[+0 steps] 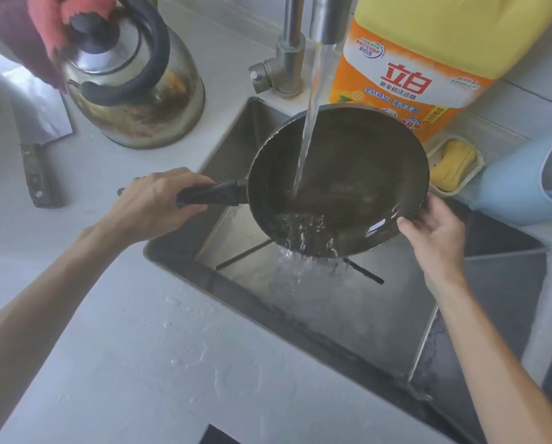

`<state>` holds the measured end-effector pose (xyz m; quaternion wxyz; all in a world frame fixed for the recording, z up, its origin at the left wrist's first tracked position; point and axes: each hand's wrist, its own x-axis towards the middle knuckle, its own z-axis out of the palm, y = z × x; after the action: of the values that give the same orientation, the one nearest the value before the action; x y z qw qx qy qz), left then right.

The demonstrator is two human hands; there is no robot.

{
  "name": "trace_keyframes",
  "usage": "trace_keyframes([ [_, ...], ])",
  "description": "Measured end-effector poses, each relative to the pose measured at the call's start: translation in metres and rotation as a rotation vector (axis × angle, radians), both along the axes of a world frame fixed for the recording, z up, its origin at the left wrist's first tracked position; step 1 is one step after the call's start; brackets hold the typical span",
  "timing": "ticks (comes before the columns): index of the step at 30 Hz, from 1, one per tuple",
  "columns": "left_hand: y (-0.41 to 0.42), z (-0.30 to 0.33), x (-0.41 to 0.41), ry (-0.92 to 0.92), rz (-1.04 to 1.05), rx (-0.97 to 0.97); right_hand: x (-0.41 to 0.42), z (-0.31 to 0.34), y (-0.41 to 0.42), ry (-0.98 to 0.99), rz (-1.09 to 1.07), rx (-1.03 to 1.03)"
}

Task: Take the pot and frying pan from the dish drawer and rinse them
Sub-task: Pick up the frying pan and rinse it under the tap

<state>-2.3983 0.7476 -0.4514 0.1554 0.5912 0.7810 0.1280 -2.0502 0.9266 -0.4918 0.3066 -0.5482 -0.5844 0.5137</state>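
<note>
We hold the frying pan [338,181] over the sink [316,315], tilted so that its near rim sits lowest, directly under the tap [327,17]. Our left hand [159,200] is wrapped closed around the black handle [210,195] on the left of the pan, and our right hand [431,232] grips the near-right rim, fingers curled under the edge and thumb on top. The water stream [310,123] strikes the inner surface near the middle and spills over the near rim into the basin. To rinse well, we judge that the pan should be rotated slowly by the handle so the stream sweeps the whole inner face, including the far wall, while the right hand steadies the rim against the wet slip. We keep the low edge inside the sink outline; drops already lie on the near counter [172,363]. The pot is not identifiable in this view; a dark thin object [364,273] lies in the basin under the pan, and we cannot tell what it is. A kettle [133,91] stands on the far left, clear of the work, and a detergent bottle [412,59] stands on the far right beside the tap.
</note>
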Motion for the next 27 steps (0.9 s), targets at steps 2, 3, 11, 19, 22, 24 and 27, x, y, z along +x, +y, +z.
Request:
trace_keyframes([
  [2,0.002,-0.001,-0.001,-0.019,-0.047,-0.07,0.001,-0.001,0.0,0.005,0.006,-0.016],
  [3,0.003,-0.001,-0.001,-0.024,-0.061,-0.11,0.001,-0.003,0.0,0.011,0.003,-0.027],
  [11,0.002,-0.003,-0.003,-0.038,-0.021,-0.18,-0.001,-0.008,-0.003,0.105,0.006,-0.038],
  [19,-0.007,-0.01,-0.007,-0.229,0.021,-0.213,0.001,-0.008,0.001,0.122,0.037,-0.012],
  [22,-0.006,-0.009,-0.006,-0.24,0.054,-0.162,-0.005,-0.004,-0.001,0.101,0.03,0.016],
  [24,-0.006,-0.007,-0.006,-0.237,0.078,-0.127,-0.01,0.002,-0.003,0.065,0.04,0.052],
  [27,-0.008,-0.01,-0.003,-0.211,0.102,-0.084,-0.014,0.007,0.001,-0.031,0.125,0.008],
])
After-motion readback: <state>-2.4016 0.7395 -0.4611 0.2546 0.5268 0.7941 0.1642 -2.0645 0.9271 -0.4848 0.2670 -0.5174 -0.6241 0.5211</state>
